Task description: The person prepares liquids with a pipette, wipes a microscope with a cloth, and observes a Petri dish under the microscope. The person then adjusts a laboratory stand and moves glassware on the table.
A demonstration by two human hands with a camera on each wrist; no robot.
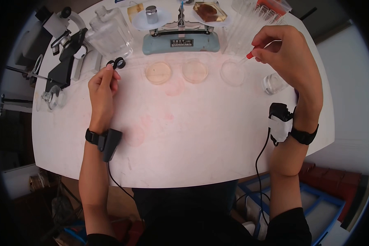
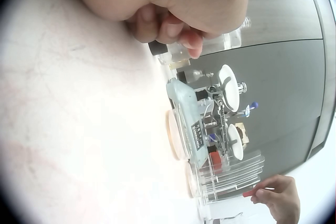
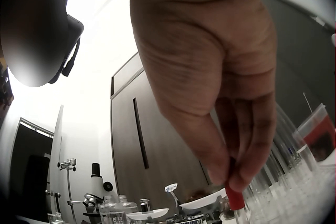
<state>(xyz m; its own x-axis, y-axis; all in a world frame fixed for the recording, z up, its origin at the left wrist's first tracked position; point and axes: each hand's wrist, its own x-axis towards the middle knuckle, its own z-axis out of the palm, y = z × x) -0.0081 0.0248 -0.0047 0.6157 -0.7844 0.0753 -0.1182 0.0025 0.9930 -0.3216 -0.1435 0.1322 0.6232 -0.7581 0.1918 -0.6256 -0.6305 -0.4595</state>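
Note:
My right hand [image 1: 289, 57] pinches the red bulb [image 1: 250, 55] of a glass dropper between thumb and fingers; its clear tube slants down over the rightmost petri dish [image 1: 233, 73]. In the right wrist view the red bulb [image 3: 235, 199] shows under my fingertips. Two more dishes, one yellowish [image 1: 158, 73] and one paler [image 1: 195, 71], lie to the left in a row. My left hand [image 1: 104, 88] is at the left, its fingers bent beside small black round pieces [image 1: 119, 63]; whether it grips one is unclear. A small glass beaker [image 1: 273, 83] stands below my right hand.
Behind the dishes stands a blue balance [image 1: 181, 42] with a metal weight [image 1: 151, 14] on its left pan. Clear glass bottles [image 1: 110, 35] and a microscope [image 1: 61, 28] are at the left, a rack of test tubes [image 1: 250, 24] at the back right. A glass lamp [image 1: 53, 98] sits far left.

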